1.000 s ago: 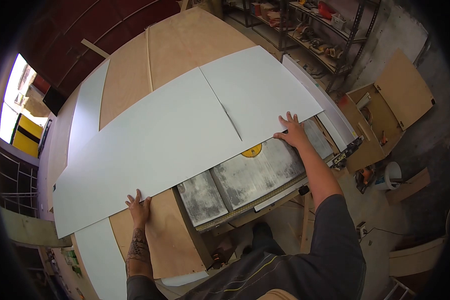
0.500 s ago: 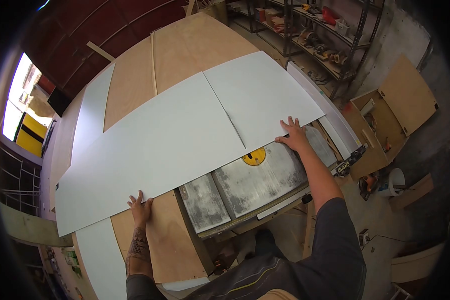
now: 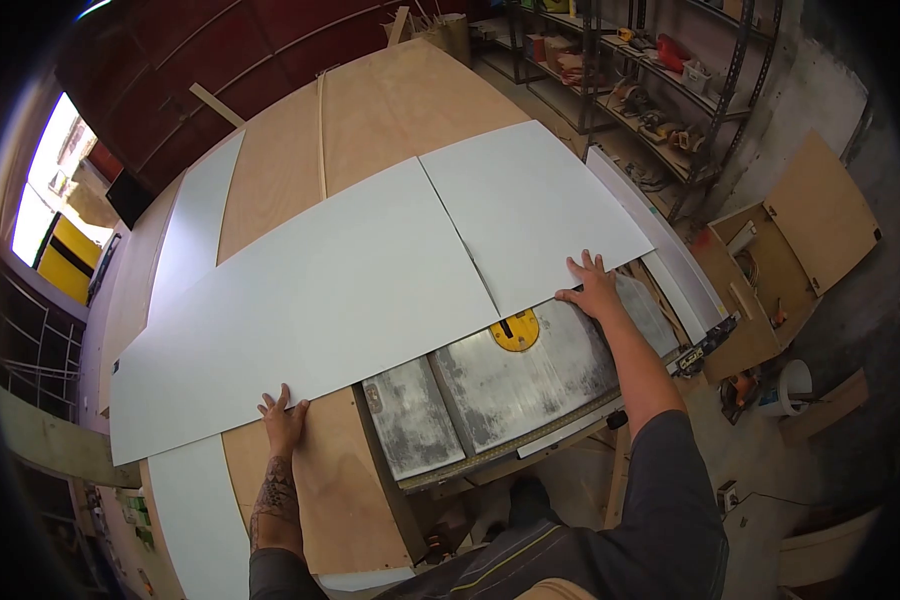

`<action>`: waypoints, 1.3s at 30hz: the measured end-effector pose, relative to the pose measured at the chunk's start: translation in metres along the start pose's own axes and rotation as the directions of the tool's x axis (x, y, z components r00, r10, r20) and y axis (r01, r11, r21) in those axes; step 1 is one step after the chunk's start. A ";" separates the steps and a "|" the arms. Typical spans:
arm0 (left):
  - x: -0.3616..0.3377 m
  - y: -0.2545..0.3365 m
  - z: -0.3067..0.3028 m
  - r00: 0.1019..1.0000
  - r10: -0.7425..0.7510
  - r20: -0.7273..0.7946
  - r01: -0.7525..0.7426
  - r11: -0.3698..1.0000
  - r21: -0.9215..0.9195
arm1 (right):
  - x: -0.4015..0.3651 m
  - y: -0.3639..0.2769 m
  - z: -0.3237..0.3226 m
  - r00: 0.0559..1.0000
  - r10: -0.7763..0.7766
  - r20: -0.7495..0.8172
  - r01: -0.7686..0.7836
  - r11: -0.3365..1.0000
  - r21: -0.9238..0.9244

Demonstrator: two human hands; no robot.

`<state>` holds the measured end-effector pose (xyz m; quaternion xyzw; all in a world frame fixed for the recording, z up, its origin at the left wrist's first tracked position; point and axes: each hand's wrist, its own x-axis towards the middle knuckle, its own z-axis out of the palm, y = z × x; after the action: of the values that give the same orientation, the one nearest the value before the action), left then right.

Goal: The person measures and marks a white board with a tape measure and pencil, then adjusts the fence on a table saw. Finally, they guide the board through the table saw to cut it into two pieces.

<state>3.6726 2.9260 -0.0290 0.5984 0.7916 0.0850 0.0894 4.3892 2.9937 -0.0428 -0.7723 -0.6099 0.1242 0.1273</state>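
A large white panel [image 3: 300, 300] lies across the table saw [image 3: 520, 385] and the wooden surface beside it. A narrow seam runs through it from the far edge to the near edge, wider and darker near me, splitting off a smaller white piece [image 3: 540, 215] on the right. The seam's near end meets the saw's yellow insert [image 3: 516, 332], which the panel partly covers. My left hand [image 3: 286, 422] rests on the panel's near edge, fingers spread. My right hand [image 3: 596, 290] lies open on the near edge of the smaller piece, close to its right corner.
Right of the smaller piece runs a long pale fence [image 3: 660, 235]. Plywood sheets [image 3: 390, 115] extend behind the panel. Metal shelving [image 3: 660, 80] with tools stands at the back right. An open wooden box [image 3: 755, 265] and a white bucket [image 3: 792, 385] are on the right.
The view has shifted slightly, so most things appear a little lower. Both hands stay at the near edge, and the panel shows no clear movement against the saw.
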 end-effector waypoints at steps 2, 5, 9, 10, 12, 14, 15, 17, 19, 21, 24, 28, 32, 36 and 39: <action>0.004 0.000 0.002 1.000 -0.008 -0.001 0.008 1.000 -0.001 | 0.001 0.000 0.001 1.000 -0.003 -0.002 0.003 1.000 0.004; 0.012 0.001 0.002 1.000 -0.014 -0.006 0.014 1.000 -0.012 | 0.004 0.000 0.002 1.000 0.005 0.014 -0.005 1.000 -0.010; 0.019 0.003 0.004 1.000 -0.026 -0.010 0.026 0.999 -0.048 | 0.000 -0.002 -0.006 1.000 -0.007 0.022 0.007 1.000 -0.014; 0.021 0.004 0.003 0.999 -0.026 -0.020 0.025 0.998 -0.051 | 0.002 0.002 -0.002 1.000 -0.013 0.014 0.013 1.000 -0.012; 0.019 0.005 0.001 0.999 -0.038 0.008 0.039 0.999 -0.024 | 0.003 0.013 0.007 0.998 0.002 -0.059 0.003 0.996 0.087; 0.017 0.009 -0.004 0.999 -0.050 0.005 0.050 0.998 -0.027 | -0.004 0.015 0.011 0.919 0.249 -0.305 -0.186 0.957 0.222; 0.016 0.011 -0.005 0.999 -0.051 0.015 0.051 0.998 -0.028 | -0.006 0.015 0.008 0.831 0.399 -0.387 -0.326 0.914 0.244; 0.017 0.014 -0.007 0.998 -0.060 0.034 0.060 0.998 -0.001 | 0.014 0.043 0.029 0.778 0.520 -0.354 -0.448 0.853 0.267; 0.015 0.016 -0.008 0.997 -0.070 0.029 0.071 0.997 -0.008 | 0.033 0.046 0.022 0.713 0.627 -0.313 -0.559 0.778 0.285; 0.015 0.017 -0.008 0.996 -0.090 0.021 0.091 0.996 -0.022 | 0.052 0.043 0.004 0.602 0.798 -0.031 -0.752 0.580 0.312; 0.015 0.017 -0.010 0.995 -0.093 0.032 0.093 0.996 -0.010 | 0.053 0.034 -0.022 0.529 0.849 0.005 -0.772 0.478 0.419; 0.010 0.026 -0.017 0.993 -0.100 0.064 0.102 0.994 -0.026 | 0.083 0.038 -0.026 0.588 0.805 0.074 -0.405 0.215 0.889; 0.012 0.024 -0.020 0.995 -0.047 0.093 0.044 0.999 0.028 | 0.094 0.016 -0.064 0.890 0.411 0.196 0.008 -0.445 0.896; 0.008 0.044 -0.026 0.949 -0.264 0.170 0.260 0.965 0.043 | 0.101 -0.010 -0.085 0.940 0.323 0.115 0.058 -0.480 0.875; -0.025 0.077 -0.011 0.935 -0.344 0.084 0.346 0.938 -0.009 | 0.082 -0.038 -0.102 0.959 0.278 0.050 0.095 -0.486 0.869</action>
<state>3.7484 2.9226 0.0013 0.4523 0.8789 0.0532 0.1420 4.4086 3.0769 0.0634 -0.3429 -0.1105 0.5119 0.7798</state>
